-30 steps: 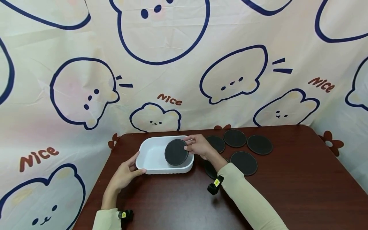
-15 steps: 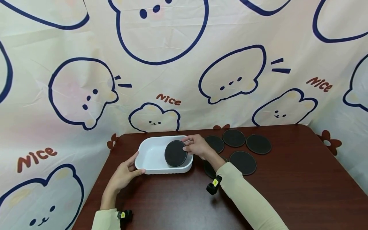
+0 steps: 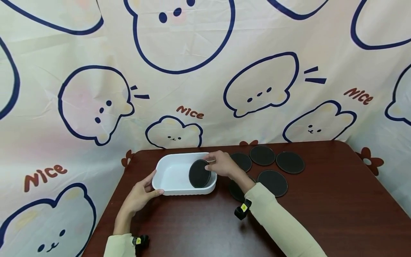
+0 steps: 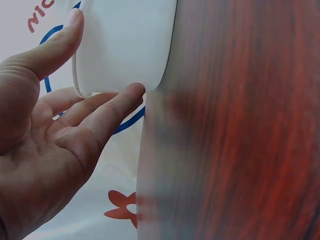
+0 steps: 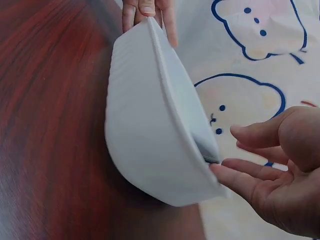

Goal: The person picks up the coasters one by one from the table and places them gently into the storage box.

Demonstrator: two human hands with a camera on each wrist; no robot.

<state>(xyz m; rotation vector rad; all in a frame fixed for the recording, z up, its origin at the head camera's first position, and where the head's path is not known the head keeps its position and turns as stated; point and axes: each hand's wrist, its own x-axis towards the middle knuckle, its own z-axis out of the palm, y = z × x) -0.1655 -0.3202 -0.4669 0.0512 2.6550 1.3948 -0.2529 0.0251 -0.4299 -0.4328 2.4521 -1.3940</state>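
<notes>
A white rectangular tray (image 3: 174,175) sits at the back of the table. My left hand (image 3: 138,196) holds its left end, thumb at the near rim and fingers along the end wall, as the left wrist view shows. A round black coaster (image 3: 199,174) leans inside the tray's right side. My right hand (image 3: 223,164) is over the right end, fingertips at the coaster's edge. In the right wrist view its thumb stands apart from the fingers (image 5: 240,177), with a gap between, and only a dark sliver of the coaster shows past the rim.
Several more black coasters lie right of the tray, among them a far one (image 3: 262,155), a right one (image 3: 290,162) and a near one (image 3: 272,183). My right forearm partly covers another (image 3: 237,192). A patterned cloth (image 3: 205,89) hangs behind the brown table (image 3: 199,225).
The coaster in the tray has shifted slightly right and looks narrower, more steeply tilted. My right hand stays at its edge. The left hand and tray have hardly moved.
</notes>
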